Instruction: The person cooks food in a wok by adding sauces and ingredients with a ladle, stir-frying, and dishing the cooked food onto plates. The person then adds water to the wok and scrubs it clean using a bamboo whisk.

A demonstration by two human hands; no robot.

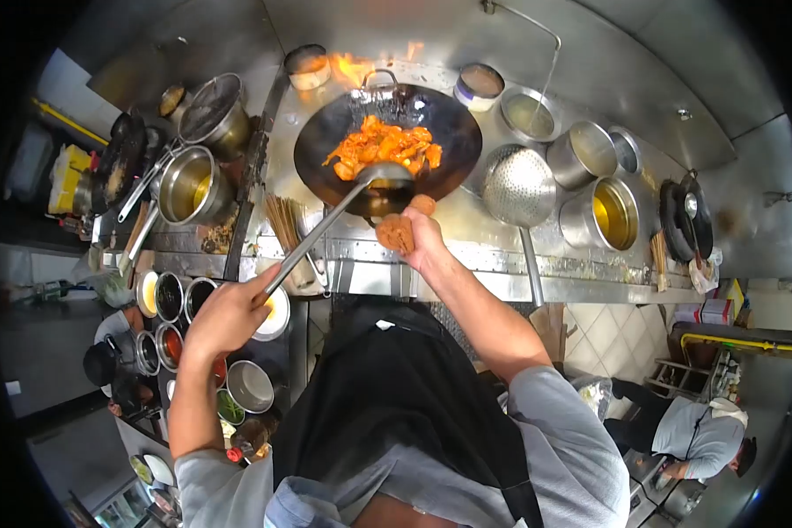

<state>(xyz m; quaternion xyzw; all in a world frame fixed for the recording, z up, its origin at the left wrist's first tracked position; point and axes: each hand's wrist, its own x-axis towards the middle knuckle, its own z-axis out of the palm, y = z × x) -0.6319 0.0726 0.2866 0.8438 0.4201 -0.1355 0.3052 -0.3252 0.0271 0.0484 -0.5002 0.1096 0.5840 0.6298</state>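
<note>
The left grip, left of the middle of the frame, is closed around the end of the long ladle. From there the ladle points up and to the right, and its round bowl sits over the near side of the big black wok, at the top middle. The orange food lies just past the bowl, inside the wok. The right grip is closed on a brown cloth by the wok's near edge. It is nearer the wok than the left one. I can't tell if a handle is under the cloth.
</note>
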